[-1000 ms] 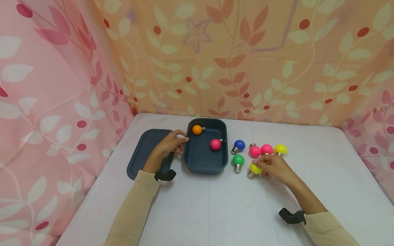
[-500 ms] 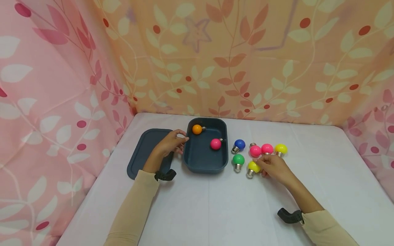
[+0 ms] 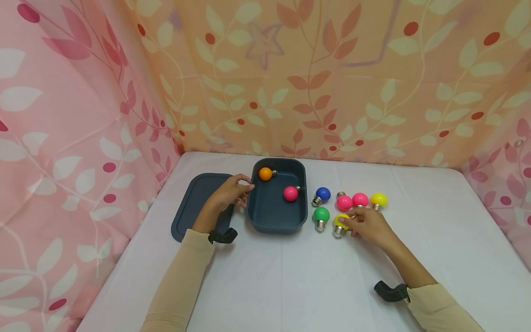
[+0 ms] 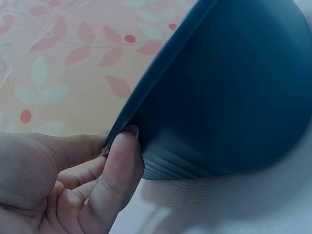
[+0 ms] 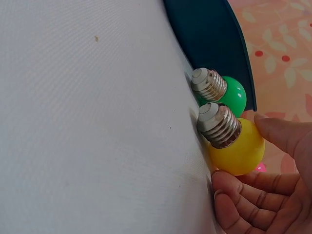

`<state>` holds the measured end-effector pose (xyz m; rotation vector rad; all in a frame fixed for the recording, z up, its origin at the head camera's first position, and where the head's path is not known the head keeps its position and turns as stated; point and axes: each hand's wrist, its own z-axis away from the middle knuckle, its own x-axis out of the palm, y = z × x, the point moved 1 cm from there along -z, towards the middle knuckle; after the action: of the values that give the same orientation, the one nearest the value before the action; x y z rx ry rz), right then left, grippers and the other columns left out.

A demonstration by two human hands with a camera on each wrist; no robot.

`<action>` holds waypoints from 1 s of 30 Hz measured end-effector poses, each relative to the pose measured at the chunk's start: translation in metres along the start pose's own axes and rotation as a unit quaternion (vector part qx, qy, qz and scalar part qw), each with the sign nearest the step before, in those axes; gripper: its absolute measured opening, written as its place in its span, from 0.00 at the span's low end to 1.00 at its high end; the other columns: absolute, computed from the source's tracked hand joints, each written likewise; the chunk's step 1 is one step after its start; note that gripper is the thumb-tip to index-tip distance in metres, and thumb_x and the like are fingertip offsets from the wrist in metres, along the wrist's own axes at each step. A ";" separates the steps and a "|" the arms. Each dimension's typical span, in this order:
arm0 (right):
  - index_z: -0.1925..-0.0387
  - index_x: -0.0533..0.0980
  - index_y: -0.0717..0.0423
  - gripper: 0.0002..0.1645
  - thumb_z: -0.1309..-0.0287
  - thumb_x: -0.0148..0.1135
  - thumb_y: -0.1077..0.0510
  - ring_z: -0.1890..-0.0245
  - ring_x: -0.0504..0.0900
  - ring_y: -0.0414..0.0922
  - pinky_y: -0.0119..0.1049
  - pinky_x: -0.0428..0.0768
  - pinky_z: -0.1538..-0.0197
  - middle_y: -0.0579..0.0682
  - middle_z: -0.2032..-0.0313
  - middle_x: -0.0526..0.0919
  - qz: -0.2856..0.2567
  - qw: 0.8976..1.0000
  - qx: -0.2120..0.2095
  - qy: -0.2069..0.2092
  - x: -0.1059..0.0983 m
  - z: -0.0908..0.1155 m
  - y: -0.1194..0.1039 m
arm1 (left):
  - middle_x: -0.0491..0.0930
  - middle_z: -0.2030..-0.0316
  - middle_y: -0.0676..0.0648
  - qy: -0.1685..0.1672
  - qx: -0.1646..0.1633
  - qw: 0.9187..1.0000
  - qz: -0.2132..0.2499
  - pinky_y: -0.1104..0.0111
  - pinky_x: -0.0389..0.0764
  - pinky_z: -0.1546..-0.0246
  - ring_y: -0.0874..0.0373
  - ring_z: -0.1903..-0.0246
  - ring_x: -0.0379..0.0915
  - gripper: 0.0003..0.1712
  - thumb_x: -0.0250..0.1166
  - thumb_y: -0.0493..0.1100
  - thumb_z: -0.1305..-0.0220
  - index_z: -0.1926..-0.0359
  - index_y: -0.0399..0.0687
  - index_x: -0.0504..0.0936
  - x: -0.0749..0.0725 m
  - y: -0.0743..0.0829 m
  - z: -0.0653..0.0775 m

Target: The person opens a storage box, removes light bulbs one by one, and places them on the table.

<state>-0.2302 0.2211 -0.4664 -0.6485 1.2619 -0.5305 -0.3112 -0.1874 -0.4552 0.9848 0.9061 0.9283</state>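
My left hand (image 3: 228, 192) pinches the left rim of a dark blue-grey box (image 3: 277, 230); the left wrist view shows thumb and fingers on either side of its wall (image 4: 219, 97). Inside the box lie an orange light bulb (image 3: 265, 174) and a pink light bulb (image 3: 290, 193). To the right, my right hand (image 3: 368, 226) holds a yellow light bulb (image 5: 239, 151) between thumb and fingers, its metal base toward me and low at the cloth. Beside it lies a green light bulb (image 3: 321, 215), with a blue light bulb (image 3: 322, 194) behind.
Two pink bulbs (image 3: 344, 203) and another yellow bulb (image 3: 379, 200) lie just beyond my right hand. The box's flat lid (image 3: 197, 203) rests on the white-covered table (image 3: 265, 286) under my left hand. Patterned curtains (image 3: 311, 83) stand at the back and sides.
My right hand's thumb and fingers have shifted on the yellow bulb, which has turned slightly so its base points more toward me. My left hand and the box have stayed put.
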 end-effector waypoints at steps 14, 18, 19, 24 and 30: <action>0.54 0.77 0.60 0.32 0.44 0.60 0.36 0.75 0.80 0.47 0.34 0.79 0.73 0.52 0.73 0.83 0.034 0.998 -0.017 0.042 -0.012 0.006 -0.006 | 0.73 0.70 0.39 0.004 0.000 1.000 0.003 0.60 0.83 0.74 0.52 0.79 0.74 0.28 0.61 0.49 0.35 0.40 0.40 0.65 0.000 0.001 0.001; 0.54 0.76 0.62 0.33 0.43 0.59 0.36 0.73 0.81 0.47 0.35 0.79 0.72 0.54 0.69 0.83 0.052 0.996 -0.017 0.072 -0.021 0.011 -0.013 | 0.73 0.71 0.39 0.000 -0.003 1.000 -0.001 0.59 0.83 0.73 0.52 0.79 0.74 0.27 0.60 0.48 0.35 0.40 0.41 0.65 -0.001 0.001 0.001; 0.54 0.75 0.63 0.33 0.43 0.59 0.36 0.74 0.81 0.47 0.35 0.79 0.72 0.55 0.68 0.82 0.055 0.995 -0.020 0.080 -0.023 0.012 -0.015 | 0.73 0.71 0.39 0.000 -0.003 1.000 -0.001 0.59 0.83 0.72 0.52 0.79 0.74 0.27 0.60 0.48 0.34 0.40 0.41 0.65 -0.001 0.001 0.001; 0.54 0.76 0.61 0.30 0.42 0.60 0.39 0.73 0.80 0.47 0.35 0.78 0.73 0.53 0.68 0.81 0.068 0.990 -0.054 0.111 -0.030 0.014 -0.030 | 0.73 0.71 0.40 0.000 0.000 1.000 -0.001 0.58 0.83 0.73 0.52 0.79 0.74 0.27 0.61 0.48 0.35 0.40 0.40 0.65 -0.001 0.000 0.000; 0.51 0.77 0.57 0.28 0.43 0.61 0.40 0.67 0.77 0.48 0.34 0.76 0.70 0.52 0.67 0.81 0.096 0.987 -0.071 0.112 -0.030 0.015 -0.049 | 0.73 0.71 0.39 -0.002 0.001 1.000 0.000 0.59 0.83 0.74 0.52 0.79 0.74 0.27 0.60 0.47 0.34 0.40 0.40 0.65 -0.001 -0.001 -0.001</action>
<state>-0.2227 0.2090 -0.4086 -0.5893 1.5673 -0.3628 -0.3121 -0.1883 -0.4562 0.9880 0.9041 0.9252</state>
